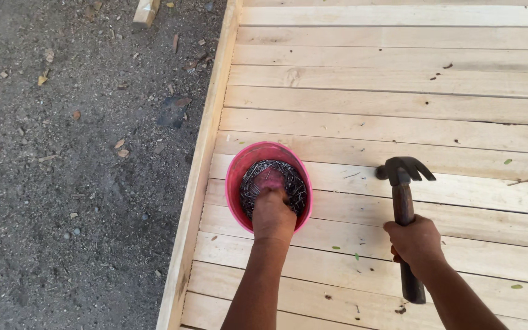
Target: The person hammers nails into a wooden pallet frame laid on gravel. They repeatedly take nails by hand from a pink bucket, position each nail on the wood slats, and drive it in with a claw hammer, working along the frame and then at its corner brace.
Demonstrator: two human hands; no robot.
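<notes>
The left hand (pixel 273 214) is plunged straight down into the pink bowl (pixel 236 177), which sits on the pale plank deck (pixel 398 110) close to the deck's left edge, just beside the dirt ground (pixel 62 183). The nails (pixel 288 177) lie heaped round the bowl's inside, ringing the hand on all sides, so they sit directly under and around the fingers. The fingers are buried among them; I cannot tell whether that grip is closed on any or still apart.

The right hand (pixel 417 241) is clamped round the handle of the hammer (pixel 404 201), low on the shaft. The hammer's long axis runs away from the person, nearly upright in view, head at the far end and claw pointing right. It stands apart from the bowl, to its right, above the planks. The left hand is plainly the one at the nails.
</notes>
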